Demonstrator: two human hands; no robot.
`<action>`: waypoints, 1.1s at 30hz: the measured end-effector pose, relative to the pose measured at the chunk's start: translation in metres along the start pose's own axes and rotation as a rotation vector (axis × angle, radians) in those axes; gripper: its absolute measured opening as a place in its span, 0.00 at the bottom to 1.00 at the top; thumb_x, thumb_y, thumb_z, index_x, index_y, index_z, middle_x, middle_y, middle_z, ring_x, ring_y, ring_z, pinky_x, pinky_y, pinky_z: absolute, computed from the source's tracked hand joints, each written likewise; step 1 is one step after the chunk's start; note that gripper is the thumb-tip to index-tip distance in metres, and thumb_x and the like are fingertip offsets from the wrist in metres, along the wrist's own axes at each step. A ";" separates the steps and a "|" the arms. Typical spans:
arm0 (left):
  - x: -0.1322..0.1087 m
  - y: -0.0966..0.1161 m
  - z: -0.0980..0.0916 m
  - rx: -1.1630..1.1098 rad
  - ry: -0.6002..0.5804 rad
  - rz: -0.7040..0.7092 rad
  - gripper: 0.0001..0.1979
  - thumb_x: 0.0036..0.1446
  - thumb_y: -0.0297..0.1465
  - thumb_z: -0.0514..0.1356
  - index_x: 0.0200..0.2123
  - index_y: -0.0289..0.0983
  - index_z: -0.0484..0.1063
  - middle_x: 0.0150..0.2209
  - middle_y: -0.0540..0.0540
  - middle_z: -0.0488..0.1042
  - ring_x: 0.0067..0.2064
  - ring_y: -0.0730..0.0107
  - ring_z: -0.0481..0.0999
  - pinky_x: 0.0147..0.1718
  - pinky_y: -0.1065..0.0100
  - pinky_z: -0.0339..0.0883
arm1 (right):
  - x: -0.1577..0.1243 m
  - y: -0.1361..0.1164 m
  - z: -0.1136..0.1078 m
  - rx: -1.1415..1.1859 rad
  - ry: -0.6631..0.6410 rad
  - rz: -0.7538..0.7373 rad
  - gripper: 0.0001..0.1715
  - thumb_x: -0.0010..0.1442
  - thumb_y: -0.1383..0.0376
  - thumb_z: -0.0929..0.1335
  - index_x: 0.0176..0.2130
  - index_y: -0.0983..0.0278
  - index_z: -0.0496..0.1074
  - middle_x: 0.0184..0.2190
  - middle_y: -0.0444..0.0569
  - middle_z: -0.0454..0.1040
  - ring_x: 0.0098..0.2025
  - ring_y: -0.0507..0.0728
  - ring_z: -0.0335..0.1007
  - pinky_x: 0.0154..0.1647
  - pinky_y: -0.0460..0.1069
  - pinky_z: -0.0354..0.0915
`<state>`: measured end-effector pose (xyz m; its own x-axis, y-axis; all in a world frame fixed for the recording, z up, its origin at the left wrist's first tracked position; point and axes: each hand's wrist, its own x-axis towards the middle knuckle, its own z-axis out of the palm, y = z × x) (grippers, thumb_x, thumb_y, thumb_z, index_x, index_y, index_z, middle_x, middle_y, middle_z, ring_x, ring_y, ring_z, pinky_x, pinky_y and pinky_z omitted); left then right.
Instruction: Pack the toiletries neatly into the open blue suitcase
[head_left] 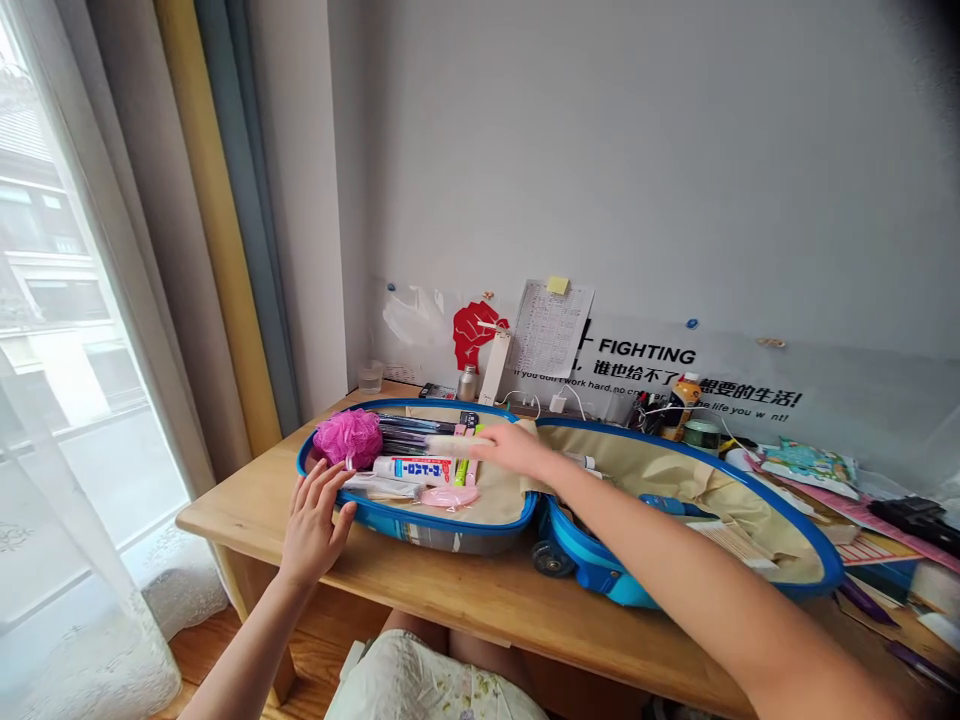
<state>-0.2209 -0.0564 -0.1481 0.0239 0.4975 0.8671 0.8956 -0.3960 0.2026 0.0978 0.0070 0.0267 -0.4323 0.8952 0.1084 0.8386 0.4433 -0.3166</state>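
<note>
Cream floral cloth [431, 675] is showing below the front edge of the wooden counter [247, 490]. Toward the counter's left front corner, the left hand [319, 520] is resting with fingers spread at the near rim of an open, blue-edged suitcase [450, 523]; whether its fingertips are touching anything inside, I cannot tell. Reaching across from the right, the right hand [511, 448] is pinching a pale slim object [450, 444] over the suitcase's left half. Near it, a printed white box [409, 470], a pink item [450, 497], dark striped packets [412, 436] and a magenta mesh puff [349, 438] are lying inside. Within the right half, a blue container [664, 505] and pale sheets [739, 545] are lying. Along the counter's back edge, a clear cup [370, 376], a small bottle [467, 383] and an orange bottle [681, 405] are standing. Beyond, a printed paper [553, 325] is hanging beside a red fist print [471, 338] on the grey wall [637, 170].
</note>
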 end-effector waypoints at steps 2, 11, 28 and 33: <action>0.000 0.000 0.000 -0.003 0.001 -0.005 0.20 0.67 0.40 0.50 0.57 0.40 0.68 0.56 0.40 0.72 0.66 0.51 0.61 0.67 0.47 0.50 | 0.014 -0.030 0.024 -0.029 -0.051 -0.019 0.18 0.60 0.52 0.67 0.36 0.62 0.80 0.33 0.49 0.80 0.37 0.58 0.74 0.36 0.48 0.62; -0.001 0.000 0.000 0.024 -0.007 -0.001 0.20 0.67 0.40 0.49 0.56 0.40 0.68 0.57 0.39 0.72 0.66 0.52 0.62 0.66 0.48 0.50 | 0.029 -0.073 0.072 -0.113 -0.132 -0.032 0.19 0.63 0.56 0.65 0.41 0.65 0.80 0.40 0.59 0.80 0.43 0.66 0.75 0.40 0.54 0.65; -0.001 0.001 0.000 -0.017 -0.021 -0.051 0.20 0.66 0.41 0.50 0.56 0.41 0.69 0.57 0.40 0.72 0.66 0.52 0.62 0.67 0.48 0.49 | 0.025 -0.009 -0.002 0.067 0.039 0.021 0.19 0.64 0.60 0.63 0.47 0.58 0.79 0.45 0.47 0.82 0.44 0.57 0.77 0.46 0.50 0.69; -0.001 0.001 0.000 -0.027 -0.020 -0.060 0.20 0.66 0.42 0.50 0.56 0.42 0.69 0.57 0.41 0.72 0.66 0.52 0.62 0.67 0.48 0.49 | 0.000 0.084 -0.062 0.094 0.065 0.198 0.21 0.63 0.57 0.63 0.48 0.64 0.77 0.38 0.51 0.81 0.38 0.54 0.76 0.44 0.50 0.70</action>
<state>-0.2202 -0.0574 -0.1490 -0.0204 0.5363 0.8438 0.8832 -0.3859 0.2666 0.1890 0.0473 0.0583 -0.2376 0.9668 0.0945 0.8692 0.2550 -0.4235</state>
